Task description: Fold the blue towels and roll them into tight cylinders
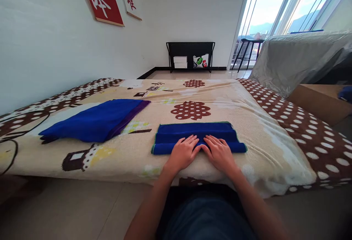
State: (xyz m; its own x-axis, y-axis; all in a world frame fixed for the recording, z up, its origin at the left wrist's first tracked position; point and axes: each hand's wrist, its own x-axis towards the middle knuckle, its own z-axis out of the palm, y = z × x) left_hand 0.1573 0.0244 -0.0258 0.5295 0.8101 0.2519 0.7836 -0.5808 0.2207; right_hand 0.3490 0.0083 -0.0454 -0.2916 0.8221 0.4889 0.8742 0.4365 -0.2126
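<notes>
A blue towel (176, 128) with green stitched edges lies partly folded on the patterned blanket (264, 137). Its near side is turned over into a long strip. On that strip my left hand (184, 151) rests flat, fingers stretched out and pointing away from me. Beside it, my right hand (218, 149) presses down the same way, fingers extended. The two thumbs meet or nearly meet at the middle of the towel. Some cloth beneath the palms is hidden. To the left lies a stack of blue cloths (96, 119) with a purple edge showing.
A dark cord (16, 152) curls at the bed's left side. Beyond the bed stands a black rack (189, 51) against the wall. On the right are a cardboard box (316, 102), a plastic-covered piece of furniture (299, 56) and a stool (251, 42) by the window.
</notes>
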